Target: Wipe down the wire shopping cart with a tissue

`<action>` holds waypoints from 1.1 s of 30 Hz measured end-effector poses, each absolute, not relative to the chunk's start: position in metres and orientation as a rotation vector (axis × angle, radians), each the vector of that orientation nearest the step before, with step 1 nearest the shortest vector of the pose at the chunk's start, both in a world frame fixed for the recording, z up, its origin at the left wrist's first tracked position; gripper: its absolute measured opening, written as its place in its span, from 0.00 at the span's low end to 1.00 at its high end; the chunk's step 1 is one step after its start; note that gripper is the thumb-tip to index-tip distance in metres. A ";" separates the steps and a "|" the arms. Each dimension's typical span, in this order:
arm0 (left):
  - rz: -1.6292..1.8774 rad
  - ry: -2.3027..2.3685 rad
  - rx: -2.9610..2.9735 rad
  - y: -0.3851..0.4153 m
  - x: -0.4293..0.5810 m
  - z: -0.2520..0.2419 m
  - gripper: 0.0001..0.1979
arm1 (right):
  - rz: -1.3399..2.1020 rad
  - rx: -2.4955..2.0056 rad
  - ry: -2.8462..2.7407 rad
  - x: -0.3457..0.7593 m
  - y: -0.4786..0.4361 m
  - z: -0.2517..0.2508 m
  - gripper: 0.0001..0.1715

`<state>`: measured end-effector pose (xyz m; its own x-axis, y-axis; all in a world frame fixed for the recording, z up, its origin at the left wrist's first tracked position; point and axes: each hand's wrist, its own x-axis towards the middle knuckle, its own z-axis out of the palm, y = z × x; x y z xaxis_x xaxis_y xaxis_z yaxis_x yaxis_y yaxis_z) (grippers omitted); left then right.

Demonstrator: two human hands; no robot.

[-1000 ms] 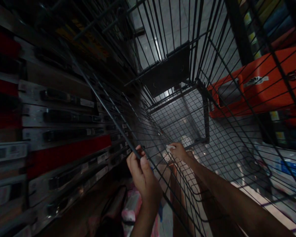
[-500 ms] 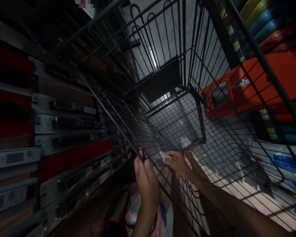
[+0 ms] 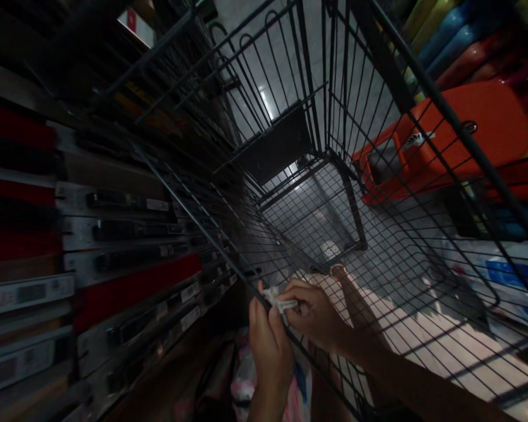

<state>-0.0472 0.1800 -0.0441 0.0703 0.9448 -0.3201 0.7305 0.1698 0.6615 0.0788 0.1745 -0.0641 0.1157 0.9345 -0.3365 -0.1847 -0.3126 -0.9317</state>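
At the rim rail of the wire shopping cart, a crumpled white wad, tissue or cloth, sits pinched in your right hand. Your left hand curls around the rail just beside it. You seem to be wiping the rail; the next move calls for a steady left hold and light pressure on the wad. Half a second ago your hands were apart; now the wad meets your left fingertips.
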 end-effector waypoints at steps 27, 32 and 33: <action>0.600 1.777 1.530 0.167 -0.037 -0.056 0.27 | 1.614 -1.988 -0.971 0.096 0.137 -0.244 0.20; 0.554 1.739 1.527 0.166 -0.046 -0.059 0.28 | 1.593 -2.092 -0.807 0.090 0.134 -0.258 0.19; 0.563 1.734 1.516 0.166 -0.045 -0.060 0.29 | 1.593 -2.094 -0.776 0.088 0.133 -0.257 0.19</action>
<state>-0.0455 0.1659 -0.0601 -0.0155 0.9684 -0.2488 0.6379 0.2012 0.7434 0.0880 0.1332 -0.2575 0.1984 0.6405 -0.7419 0.1896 -0.7677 -0.6121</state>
